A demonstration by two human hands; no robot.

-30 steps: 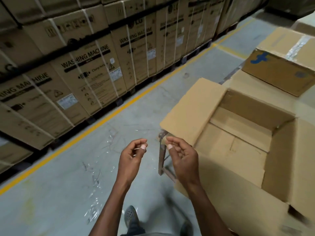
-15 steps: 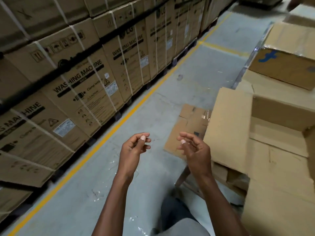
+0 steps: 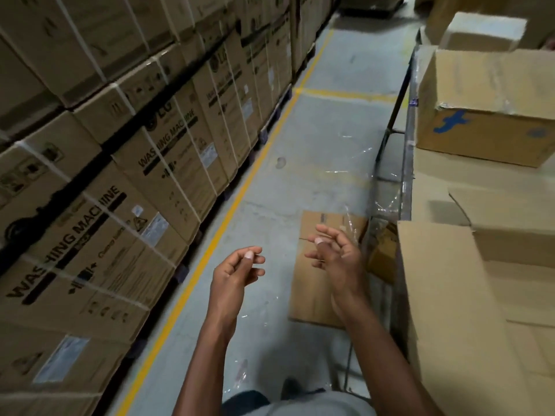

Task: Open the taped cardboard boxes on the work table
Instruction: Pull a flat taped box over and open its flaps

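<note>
My left hand hovers over the floor with its fingers curled and the thumb pressed on the forefinger. My right hand is beside it, fingers spread, with a wisp of clear tape at the fingertips. To the right, the opened cardboard box hangs one flap towards me. Behind it on the work table sits a closed box with a blue mark, shiny tape across its top. A smaller box stands further back.
Stacked washing machine cartons wall the left side behind a yellow floor line. A flattened cardboard sheet lies on the concrete under my right hand. Scraps of clear tape litter the floor near my feet.
My view has swung left, away from the open box and towards the aisle. Both hands have stayed raised together; the right hand's fingers have spread apart.
</note>
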